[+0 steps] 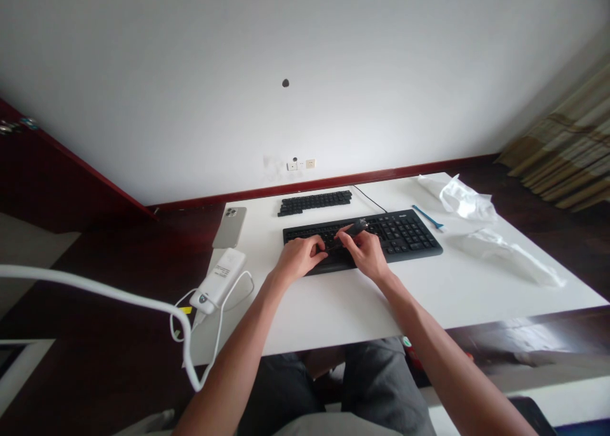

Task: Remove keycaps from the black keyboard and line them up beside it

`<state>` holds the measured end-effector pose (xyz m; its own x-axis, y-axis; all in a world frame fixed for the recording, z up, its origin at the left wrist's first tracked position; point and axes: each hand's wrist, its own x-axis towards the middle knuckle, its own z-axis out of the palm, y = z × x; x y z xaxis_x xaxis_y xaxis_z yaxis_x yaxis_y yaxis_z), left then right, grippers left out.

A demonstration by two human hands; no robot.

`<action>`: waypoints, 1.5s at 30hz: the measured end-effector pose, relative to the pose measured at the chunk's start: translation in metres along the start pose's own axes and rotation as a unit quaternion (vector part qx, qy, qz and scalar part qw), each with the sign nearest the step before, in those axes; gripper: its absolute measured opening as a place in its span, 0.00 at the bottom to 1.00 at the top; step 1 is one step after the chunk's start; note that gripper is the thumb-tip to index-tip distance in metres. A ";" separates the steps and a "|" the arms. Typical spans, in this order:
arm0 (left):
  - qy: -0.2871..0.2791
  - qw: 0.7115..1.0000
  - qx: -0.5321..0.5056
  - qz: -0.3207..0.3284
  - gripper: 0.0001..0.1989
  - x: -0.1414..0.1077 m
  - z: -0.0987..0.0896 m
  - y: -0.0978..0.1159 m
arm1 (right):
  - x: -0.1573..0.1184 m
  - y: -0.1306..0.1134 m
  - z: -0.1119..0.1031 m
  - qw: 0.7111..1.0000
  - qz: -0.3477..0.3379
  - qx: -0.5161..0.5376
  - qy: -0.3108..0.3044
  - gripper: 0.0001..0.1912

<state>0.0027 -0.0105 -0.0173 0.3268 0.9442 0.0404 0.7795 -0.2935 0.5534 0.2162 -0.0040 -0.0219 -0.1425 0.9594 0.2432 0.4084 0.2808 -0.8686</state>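
I see the left hand (300, 258) on the black keyboard (405, 239), with its fingers curled down on the keys. I cannot tell if it holds anything. The right hand (365, 253) is just beside it, and its fingers pinch a small black tool (355, 229) over the middle of the keys, so that hand is narrow and holding. The keyboard sits near the middle of the white table (429, 296). Behind it, with a small gap between, lie rows of loose black keys (314, 202). A thin black wire (369, 197) runs from the keyboard to the back edge. A blue stick (427, 217) lies just past the keyboard's back right corner. Two white plastic bags (464, 201) lie on the right side, and one comes near the right edge. On the left, a phone (229, 227) and a white power bank (218, 280) lie close to the table's left edge, and the power bank has a thin white wire (245, 283) looped beside it. A thick white cord (95, 282) hangs across the left side of my view. The hands have open table between the keyboard and the front edge, where the arms lie over it.
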 end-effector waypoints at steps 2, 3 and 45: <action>-0.003 1.000 0.003 0.009 0.07 0.000 -0.001 0.000 | 0.000 -0.001 -0.001 1.000 -0.014 -0.004 -0.007 0.23; -0.002 1.000 0.004 0.016 0.07 0.000 -0.001 0.001 | -0.001 -0.003 -0.001 1.000 -0.024 -0.010 -0.014 0.22; 0.004 0.997 -0.007 0.073 0.13 -0.001 0.003 -0.003 | -0.014 0.014 -0.003 0.996 0.020 0.036 -0.080 0.17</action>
<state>0.0018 -0.0116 -0.0217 0.4321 0.8926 0.1290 0.7163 -0.4265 0.5523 0.2267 -0.0138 -0.0366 -0.2714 0.9522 0.1401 0.3513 0.2335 -0.9067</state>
